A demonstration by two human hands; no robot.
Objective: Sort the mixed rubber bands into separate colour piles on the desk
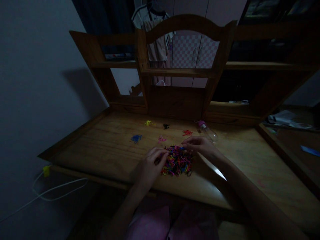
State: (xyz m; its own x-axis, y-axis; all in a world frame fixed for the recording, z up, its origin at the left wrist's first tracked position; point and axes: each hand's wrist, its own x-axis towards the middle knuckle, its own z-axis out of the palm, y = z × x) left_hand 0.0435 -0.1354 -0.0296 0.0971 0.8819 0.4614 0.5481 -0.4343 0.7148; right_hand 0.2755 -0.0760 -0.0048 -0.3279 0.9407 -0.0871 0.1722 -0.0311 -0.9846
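A mixed heap of small colourful rubber bands (177, 163) lies on the wooden desk between my two hands. At its left edge, my left hand (151, 163) has thumb and forefinger pinched together; what they hold, if anything, is too small to make out. My right hand (198, 145) reaches over the heap's upper right, its fingertips closed on a dark blue rubber band (182, 148). Beyond the heap sit separate little piles: blue bands (136, 138), pink bands (162, 138), yellow bands (148, 123), black bands (166, 126) and red bands (187, 133).
A clear bottle with a pink cap (209, 132) lies on the desk (100, 143) behind my right hand. A wooden shelf unit (177, 72) rises along the back. To the left are a wall and a white cable (62, 182). The room is dim.
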